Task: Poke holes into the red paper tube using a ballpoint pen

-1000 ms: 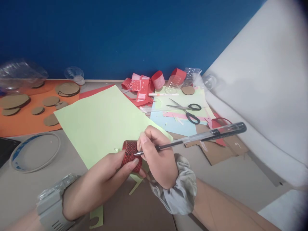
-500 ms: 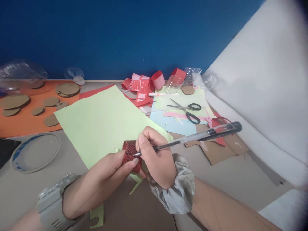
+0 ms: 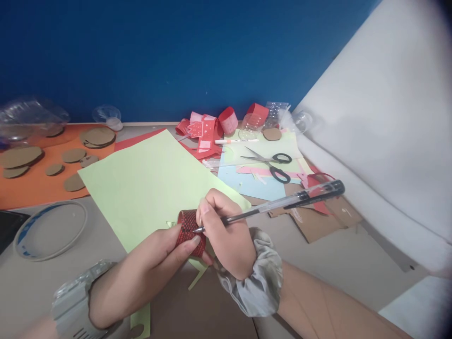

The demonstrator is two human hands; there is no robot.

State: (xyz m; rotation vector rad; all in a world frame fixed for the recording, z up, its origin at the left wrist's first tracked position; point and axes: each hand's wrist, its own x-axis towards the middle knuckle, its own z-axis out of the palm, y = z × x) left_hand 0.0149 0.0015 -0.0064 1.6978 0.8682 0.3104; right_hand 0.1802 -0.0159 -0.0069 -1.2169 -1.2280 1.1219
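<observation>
My left hand [image 3: 158, 252] is closed around a small red paper roll [image 3: 189, 221] covered in a black crosshatch pattern, its thumb and fingers pressing on the near side. In my right hand [image 3: 226, 230] is a clear-barrelled black ink pen [image 3: 278, 205], pinched near its tip, with the capped end pointing up to the right. The pen's tip touches the patterned surface of the roll. Under both hands lies a large light green paper sheet [image 3: 141, 183]. A narrow green paper strip [image 3: 197, 278] hangs below the roll.
Scissors [image 3: 277, 167] with black handles lie on coloured paper at the right. Behind stand red paper rings [image 3: 228, 121] and clear plastic cups [image 3: 251, 126]. Cardboard discs [image 3: 97, 137] rest on orange paper [image 3: 21, 190] at left, near a round tape-like ring [image 3: 84, 221]. Cardboard [image 3: 318, 226] lies right.
The view has shifted slightly, so most things sit a little lower and further left. My hands keep the same hold on the roll and pen; the pen's tip stays on the roll.
</observation>
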